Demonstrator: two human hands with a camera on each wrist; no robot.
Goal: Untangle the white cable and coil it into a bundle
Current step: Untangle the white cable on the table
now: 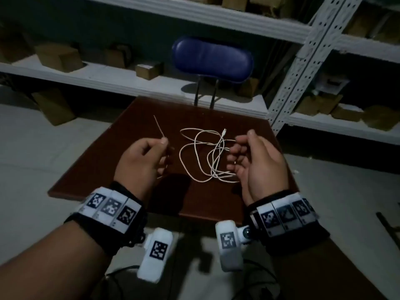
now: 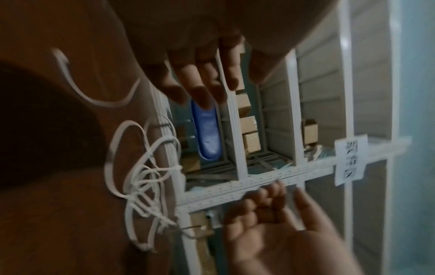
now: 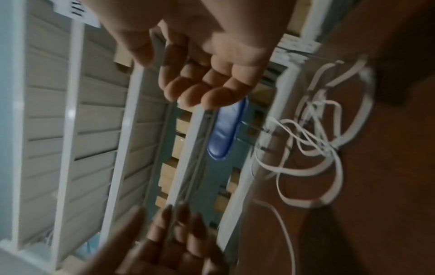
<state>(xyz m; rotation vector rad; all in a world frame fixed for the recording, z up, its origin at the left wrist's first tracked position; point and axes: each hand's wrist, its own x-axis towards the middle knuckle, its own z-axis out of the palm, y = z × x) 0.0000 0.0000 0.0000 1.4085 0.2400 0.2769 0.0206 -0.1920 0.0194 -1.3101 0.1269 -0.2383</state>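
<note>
The white cable [image 1: 207, 156] lies in a loose tangle of overlapping loops in the middle of the dark brown table [image 1: 104, 169], one plug end pointing toward the far edge. My left hand [image 1: 160, 154] hovers just left of the tangle, fingers relaxed and holding nothing. A thin pale tie strand [image 1: 158, 126] lies on the table beneath it. My right hand [image 1: 238, 154] hovers at the tangle's right edge, palm facing left with loosely curled, empty fingers. The wrist views show the cable [image 2: 141, 176] [image 3: 317, 130] on the table below both hands.
A blue padded chair [image 1: 213, 59] stands behind the table's far edge. White metal shelving [image 1: 129, 81] with several cardboard boxes runs along the back and right. A perforated shelf upright [image 1: 303, 68] rises near the table's far right corner.
</note>
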